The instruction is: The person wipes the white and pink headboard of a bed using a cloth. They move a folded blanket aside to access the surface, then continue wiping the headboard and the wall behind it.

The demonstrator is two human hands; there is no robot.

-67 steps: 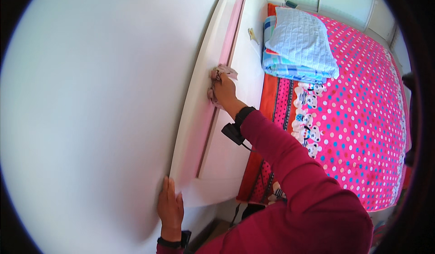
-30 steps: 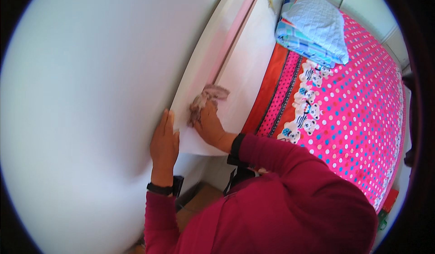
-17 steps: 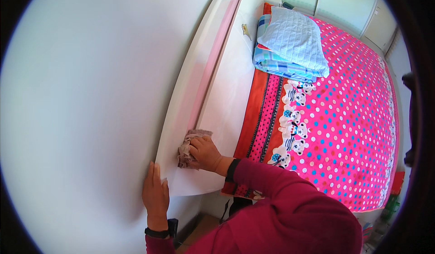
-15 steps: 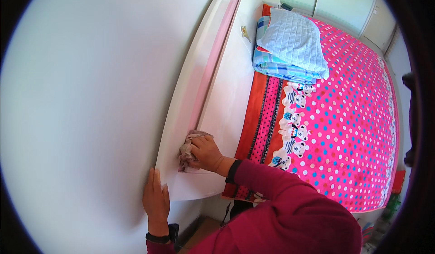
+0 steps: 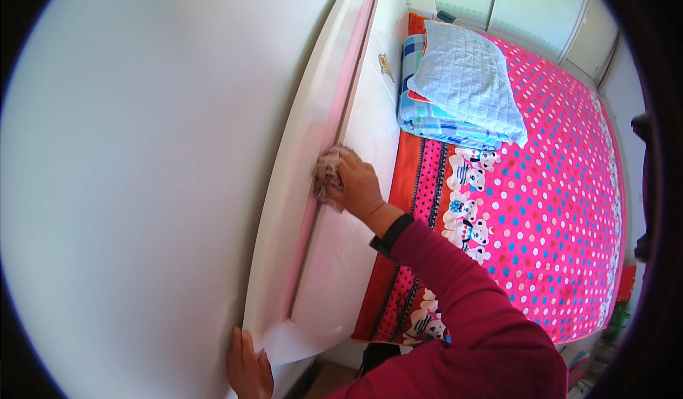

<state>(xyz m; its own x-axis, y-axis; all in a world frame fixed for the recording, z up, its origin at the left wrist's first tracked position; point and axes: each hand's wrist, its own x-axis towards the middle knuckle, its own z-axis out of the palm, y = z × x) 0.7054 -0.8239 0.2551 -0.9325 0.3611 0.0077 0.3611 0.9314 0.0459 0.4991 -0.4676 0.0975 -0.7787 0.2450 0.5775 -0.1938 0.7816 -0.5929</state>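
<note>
My right hand [image 5: 359, 188] is closed round a crumpled, pale pinkish-brown cloth [image 5: 329, 176]. It presses the cloth against the pink strip [image 5: 306, 246] that runs along the white headboard [image 5: 281, 193]. Lower down, my left hand [image 5: 248, 368] rests at the headboard's near bottom corner beside the wall. Its fingers are stretched out and it holds nothing. A small gold ornament [image 5: 385, 66] sits on the headboard's front panel, farther away from me.
To the right lies a bed with a pink dotted cover [image 5: 548, 207] and a red patterned border. A folded checked quilt [image 5: 445, 125] and a light blue pillow [image 5: 466, 72] are stacked near the headboard. The white wall [image 5: 142, 185] fills the left side.
My right hand has slid the cloth farther up along the pink strip, away from me. My left hand sits lower in view, still at the headboard's corner.
</note>
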